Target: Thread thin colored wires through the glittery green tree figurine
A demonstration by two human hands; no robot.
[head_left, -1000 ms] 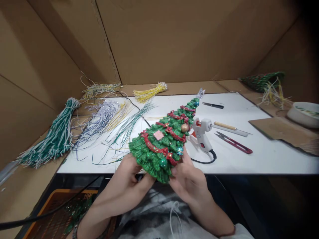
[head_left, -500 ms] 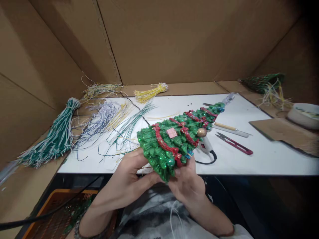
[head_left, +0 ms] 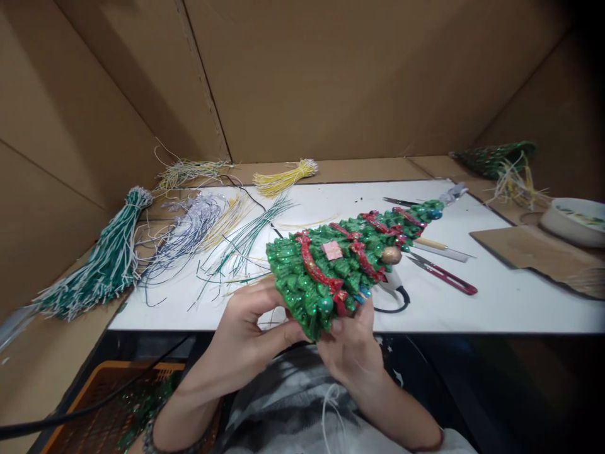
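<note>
A green glittery Christmas tree figure [head_left: 345, 265] with red garlands, a small pink square and a gold ball is held tilted, its silver tip pointing right. My left hand [head_left: 246, 334] is closed on the tree's base from the left. My right hand [head_left: 352, 343] grips the base from below and the right, fingers wrapped on its lower edge. Both hands hover over the near edge of the white table [head_left: 496, 302].
Bundles of thin wires lie at left: green-white [head_left: 101, 261], pale purple [head_left: 184, 233], yellow [head_left: 283, 178]. A glue gun [head_left: 394, 284] sits partly behind the tree, with red snips [head_left: 444, 274], a wooden-handled tool [head_left: 437, 247] and scissors [head_left: 401, 202]. Cardboard sheet [head_left: 534, 252], white bowl [head_left: 574, 221], another tree [head_left: 494, 157] at right. Orange crate [head_left: 108, 410] below.
The tree has tipped further to the right, its tip swinging from above the glue gun toward the right and covering most of the gun. Both hands shifted slightly right with it.
</note>
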